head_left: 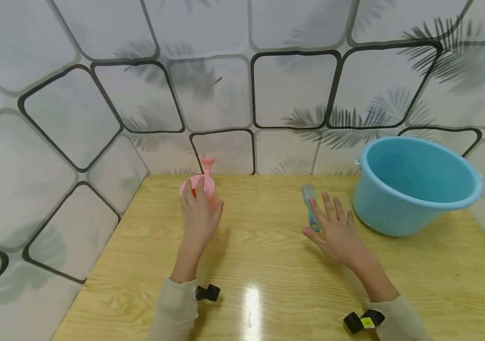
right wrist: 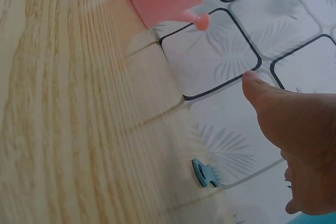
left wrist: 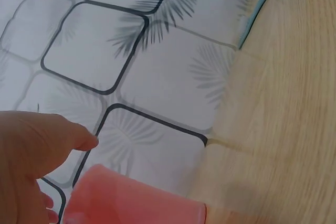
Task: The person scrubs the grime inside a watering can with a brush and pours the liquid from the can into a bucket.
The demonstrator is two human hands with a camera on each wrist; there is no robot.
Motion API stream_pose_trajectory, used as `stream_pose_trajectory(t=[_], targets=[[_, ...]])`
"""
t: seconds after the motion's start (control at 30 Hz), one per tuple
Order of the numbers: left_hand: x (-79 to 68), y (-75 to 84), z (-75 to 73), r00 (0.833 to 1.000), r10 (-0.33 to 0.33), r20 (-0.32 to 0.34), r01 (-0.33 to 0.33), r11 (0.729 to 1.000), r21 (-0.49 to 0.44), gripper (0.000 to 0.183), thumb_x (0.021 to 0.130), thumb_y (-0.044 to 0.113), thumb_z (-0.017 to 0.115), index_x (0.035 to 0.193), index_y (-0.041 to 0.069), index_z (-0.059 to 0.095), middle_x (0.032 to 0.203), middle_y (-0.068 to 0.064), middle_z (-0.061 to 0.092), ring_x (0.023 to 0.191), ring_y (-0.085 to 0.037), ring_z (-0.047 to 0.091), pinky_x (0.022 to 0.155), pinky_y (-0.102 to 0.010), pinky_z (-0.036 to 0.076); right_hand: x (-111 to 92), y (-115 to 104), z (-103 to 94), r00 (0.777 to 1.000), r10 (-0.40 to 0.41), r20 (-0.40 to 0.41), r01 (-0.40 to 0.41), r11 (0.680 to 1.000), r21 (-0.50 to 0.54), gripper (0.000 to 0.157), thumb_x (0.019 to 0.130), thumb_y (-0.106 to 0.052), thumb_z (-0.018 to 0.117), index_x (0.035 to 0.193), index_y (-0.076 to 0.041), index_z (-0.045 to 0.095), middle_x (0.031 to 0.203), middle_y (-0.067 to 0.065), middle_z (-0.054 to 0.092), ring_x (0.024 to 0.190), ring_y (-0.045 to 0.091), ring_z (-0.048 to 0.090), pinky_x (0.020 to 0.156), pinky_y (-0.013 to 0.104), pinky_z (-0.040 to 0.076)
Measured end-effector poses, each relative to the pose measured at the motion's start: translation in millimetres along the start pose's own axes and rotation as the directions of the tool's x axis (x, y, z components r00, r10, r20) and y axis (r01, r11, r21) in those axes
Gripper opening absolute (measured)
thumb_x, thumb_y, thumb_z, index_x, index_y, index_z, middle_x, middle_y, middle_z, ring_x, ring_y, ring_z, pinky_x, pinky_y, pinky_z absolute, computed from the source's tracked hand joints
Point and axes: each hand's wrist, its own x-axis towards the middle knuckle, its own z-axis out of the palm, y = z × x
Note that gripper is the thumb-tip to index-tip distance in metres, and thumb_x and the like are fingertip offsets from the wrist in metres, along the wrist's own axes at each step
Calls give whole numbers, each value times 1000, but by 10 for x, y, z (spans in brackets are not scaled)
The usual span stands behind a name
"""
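A pink toy watering can (head_left: pixel 208 185) stands near the back edge of the table at left, its spout toward the wall. Over its top reaches my left hand (head_left: pixel 198 208), fingers spread; in the left wrist view the thumb (left wrist: pixel 79 137) is apart from the can (left wrist: pixel 131 198). Something small and red shows between the fingers. Farther right lies a blue brush (head_left: pixel 312 210), its handle end (right wrist: pixel 205 173) turned toward me. My right hand (head_left: pixel 337 234) hovers beside and above it with fingers spread, holding nothing.
A large light-blue bucket (head_left: pixel 378 208) stands at the right, close to my right hand. Behind the wooden table (head_left: pixel 259 265) rises a patterned wall covering (head_left: pixel 221 99), which also runs along the left side. Light glares off the tabletop in front.
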Motion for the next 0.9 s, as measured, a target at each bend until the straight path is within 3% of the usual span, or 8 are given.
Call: stream_pose_trajectory(t=[0.1,0.27,0.5,0.63,0.73,0.83,0.9], targets=[[-11,-65,15,990,-108,-85,101,992,-77,70,85,17,72,143,-1,36,148,-36,28,129,-57,34,98,-68,37,-6,3,3,1000,2,1,-2,1000,1,83,100,-61,41,160,-19,3,163,14,-20,148,42,-18,107,77,-1],[-24,-158,-7,956,-272,-111,245,947,-210,74,85,13,71,146,-1,31,146,-32,27,130,-50,34,97,-64,42,-9,16,25,1000,-5,-7,5,1000,-4,84,99,-61,41,160,-17,4,163,15,-19,148,44,-16,106,78,1],[-12,-273,-33,927,-374,-22,339,862,-377,86,83,22,78,147,-1,25,137,-31,32,119,-41,43,98,-56,46,-10,17,34,1000,-2,-20,2,1000,-9,83,100,-60,42,160,-15,7,163,15,-18,148,44,-15,106,78,3],[4,-333,-75,913,-402,68,395,828,-398,85,82,24,81,141,-3,26,131,-30,34,109,-39,46,90,-52,46,-14,16,30,1000,1,-17,-1,1000,-2,83,100,-59,43,160,-14,8,163,16,-18,148,45,-15,106,78,2],[-1,-367,-93,900,-418,123,433,825,-364,77,83,24,80,133,-8,31,124,-30,37,103,-39,46,88,-51,44,-22,17,34,1000,7,-4,-7,1000,2,82,100,-58,43,160,-15,7,163,16,-19,148,45,-15,106,78,2],[-19,-413,-119,900,-404,162,436,843,-315,67,85,28,77,123,-12,39,120,-30,40,102,-38,46,91,-51,43,-30,15,51,1000,12,-2,-12,1000,3,81,101,-56,43,160,-15,5,162,17,-20,148,45,-14,107,77,2],[-46,-452,-162,898,-392,198,434,864,-255,57,88,34,73,113,-11,47,112,-27,45,93,-36,49,83,-48,46,-34,7,63,1000,11,-5,-11,1000,9,81,101,-55,44,160,-16,5,162,18,-19,148,46,-13,107,77,3]])
